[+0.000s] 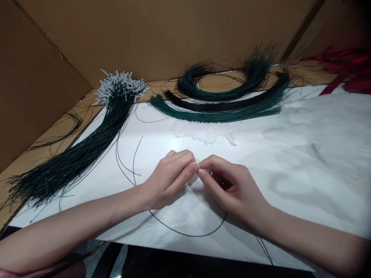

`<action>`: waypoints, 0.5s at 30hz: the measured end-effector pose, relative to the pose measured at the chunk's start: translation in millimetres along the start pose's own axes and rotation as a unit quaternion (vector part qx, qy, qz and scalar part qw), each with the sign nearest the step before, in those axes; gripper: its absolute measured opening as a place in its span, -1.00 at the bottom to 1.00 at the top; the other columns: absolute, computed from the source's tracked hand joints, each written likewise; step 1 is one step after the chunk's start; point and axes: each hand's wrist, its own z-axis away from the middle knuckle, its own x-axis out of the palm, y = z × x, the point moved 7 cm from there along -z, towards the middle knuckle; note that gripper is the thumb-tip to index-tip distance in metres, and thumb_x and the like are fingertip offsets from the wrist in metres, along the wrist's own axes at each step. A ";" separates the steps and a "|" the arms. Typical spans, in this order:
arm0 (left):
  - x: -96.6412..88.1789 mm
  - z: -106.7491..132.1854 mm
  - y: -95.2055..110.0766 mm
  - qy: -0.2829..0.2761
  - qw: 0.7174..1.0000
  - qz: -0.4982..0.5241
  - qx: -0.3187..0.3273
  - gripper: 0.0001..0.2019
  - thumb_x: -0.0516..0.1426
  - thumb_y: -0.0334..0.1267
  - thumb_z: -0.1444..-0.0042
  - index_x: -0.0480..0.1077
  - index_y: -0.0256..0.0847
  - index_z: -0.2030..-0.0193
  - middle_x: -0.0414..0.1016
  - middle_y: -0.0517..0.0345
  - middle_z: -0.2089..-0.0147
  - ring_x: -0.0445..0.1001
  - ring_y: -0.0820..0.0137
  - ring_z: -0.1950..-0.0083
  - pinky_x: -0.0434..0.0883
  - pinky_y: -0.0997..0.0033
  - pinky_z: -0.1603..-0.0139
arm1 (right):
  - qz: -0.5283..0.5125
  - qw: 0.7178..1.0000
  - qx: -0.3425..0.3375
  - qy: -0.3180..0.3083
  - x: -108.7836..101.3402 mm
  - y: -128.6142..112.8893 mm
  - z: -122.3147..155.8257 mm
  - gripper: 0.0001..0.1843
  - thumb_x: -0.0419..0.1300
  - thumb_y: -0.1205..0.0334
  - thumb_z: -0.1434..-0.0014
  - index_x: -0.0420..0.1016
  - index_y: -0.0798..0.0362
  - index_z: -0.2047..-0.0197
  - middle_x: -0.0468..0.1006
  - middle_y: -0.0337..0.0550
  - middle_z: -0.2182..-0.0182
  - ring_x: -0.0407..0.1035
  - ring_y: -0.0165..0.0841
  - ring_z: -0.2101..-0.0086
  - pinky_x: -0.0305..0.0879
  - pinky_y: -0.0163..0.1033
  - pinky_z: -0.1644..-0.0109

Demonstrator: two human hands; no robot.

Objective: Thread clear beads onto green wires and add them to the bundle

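My left hand [174, 173] and my right hand [233, 183] meet over the white sheet, thumbs and forefingers pinched together. A tiny white bead [198, 166] shows between the touching fingertips; fingers cover most of it. More white specks [210, 173] peek out beside my right fingers. A thin dark cord [188, 235] curves below my hands, rising into my right hand and passing under my left wrist. Beyond my hands lies a loose spread of small white beads [205, 133].
At left lies a bundle of dark green cords [95, 143] with white beaded tips [120, 87]. Curved green and black bundles [220, 114] lie at the back. Red ribbon [348, 69] and translucent plastic [324, 139] are at right. Brown board walls [174, 34] enclose the sheet [121, 227].
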 end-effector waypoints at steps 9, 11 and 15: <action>0.9 -0.5 -1.5 -0.031 0.999 -0.002 -0.012 -0.69 -0.14 -0.24 -0.44 0.25 -0.23 0.33 0.31 0.26 0.37 0.28 0.49 0.33 0.16 0.35 0.19 | -0.065 0.997 0.039 -0.018 -0.3 6.9 -1.7 -0.87 0.07 0.36 -0.30 0.20 0.02 0.10 0.40 -0.42 0.57 0.24 -0.50 0.55 0.13 -0.38 0.49; 2.7 0.0 -0.7 -0.041 0.999 0.003 -0.007 -0.69 -0.15 -0.26 -0.45 0.26 -0.23 0.32 0.35 0.27 0.35 0.30 0.50 0.32 0.16 0.34 0.16 | -0.080 0.996 0.044 -0.019 0.4 8.1 -1.5 -0.86 0.07 0.35 -0.30 0.17 0.01 0.10 0.41 -0.42 0.56 0.23 -0.50 0.55 0.11 -0.38 0.50; 4.0 0.6 -0.7 -0.042 0.999 0.003 -0.007 -0.66 -0.15 -0.27 -0.45 0.26 -0.23 0.35 0.36 0.29 0.38 0.28 0.52 0.36 0.14 0.33 0.17 | -0.103 0.993 0.053 -0.024 3.2 10.1 -1.0 -0.86 0.07 0.33 -0.32 0.16 -0.01 0.09 0.42 -0.41 0.54 0.23 -0.50 0.54 0.12 -0.39 0.49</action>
